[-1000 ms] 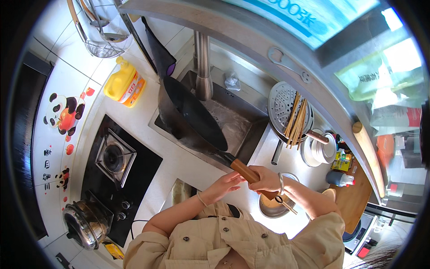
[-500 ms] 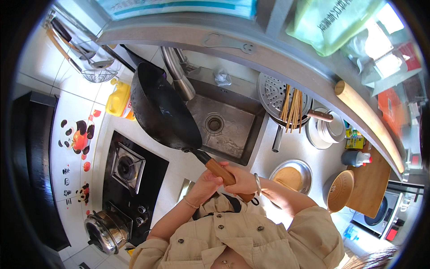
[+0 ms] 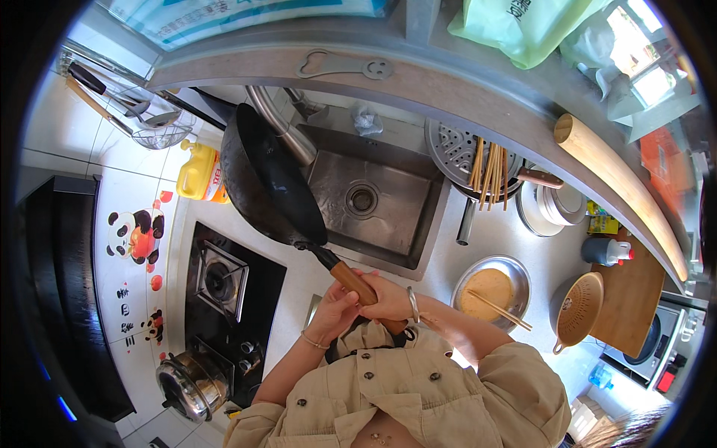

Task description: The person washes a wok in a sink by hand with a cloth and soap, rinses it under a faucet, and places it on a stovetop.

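Observation:
A black wok [image 3: 261,183] with a wooden handle hangs tilted over the counter, between the stove and the sink [image 3: 373,209]. Both hands are closed round its handle close to my body. My left hand [image 3: 333,315] grips it from the left side, its fingers meeting the other hand. My right hand [image 3: 386,296], with a bangle at the wrist, wraps the handle from the right. The wok's far rim reaches up beside the curved faucet [image 3: 280,123]. Its inside faces right, toward the sink, and looks dark and bare.
Left stands a black gas stove [image 3: 235,291] with a lidded steel pot [image 3: 194,384]. A yellow jug [image 3: 198,172] is behind it. Right are a metal bowl of yellowish liquid with chopsticks [image 3: 491,287], a steamer plate [image 3: 452,153], a tan colander [image 3: 579,310] and a cutting board [image 3: 627,299].
The wok has shifted slightly left relative to the sink, still tilted, with both hands on its handle. My view has turned a little; the chopsticks across the metal bowl show more clearly.

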{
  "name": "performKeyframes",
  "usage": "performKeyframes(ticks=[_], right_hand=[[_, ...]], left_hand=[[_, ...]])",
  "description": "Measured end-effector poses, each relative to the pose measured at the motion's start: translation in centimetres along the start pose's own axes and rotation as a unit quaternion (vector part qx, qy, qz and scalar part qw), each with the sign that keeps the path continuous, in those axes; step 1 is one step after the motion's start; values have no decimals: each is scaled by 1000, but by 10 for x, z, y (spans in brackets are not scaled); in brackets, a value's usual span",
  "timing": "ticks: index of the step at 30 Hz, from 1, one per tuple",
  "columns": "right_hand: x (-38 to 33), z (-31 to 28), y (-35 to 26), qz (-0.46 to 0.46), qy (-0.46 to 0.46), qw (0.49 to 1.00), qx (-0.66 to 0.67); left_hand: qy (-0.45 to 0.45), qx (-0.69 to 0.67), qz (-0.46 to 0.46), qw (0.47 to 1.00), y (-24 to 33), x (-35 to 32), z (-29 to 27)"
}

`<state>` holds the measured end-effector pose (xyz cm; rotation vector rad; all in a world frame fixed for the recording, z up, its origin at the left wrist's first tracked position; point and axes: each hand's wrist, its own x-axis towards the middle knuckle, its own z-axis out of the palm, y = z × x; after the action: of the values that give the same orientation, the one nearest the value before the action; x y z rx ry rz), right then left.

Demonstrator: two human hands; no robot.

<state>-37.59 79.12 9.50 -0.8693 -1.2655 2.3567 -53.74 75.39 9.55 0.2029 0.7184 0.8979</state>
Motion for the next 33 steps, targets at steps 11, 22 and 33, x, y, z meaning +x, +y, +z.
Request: performKeyframes(ticks=[11, 22, 33], right_hand=[[3, -3, 1, -1, -45, 999, 1], [1, -1, 5, 3, -73, 997, -11], [-5, 3, 2, 14, -50, 999, 4]], left_hand=[[13, 9, 16, 1000, -3, -5, -1], [19, 29, 23, 999, -6, -11, -2], [19, 18, 16, 1000, -12, -15, -1]])
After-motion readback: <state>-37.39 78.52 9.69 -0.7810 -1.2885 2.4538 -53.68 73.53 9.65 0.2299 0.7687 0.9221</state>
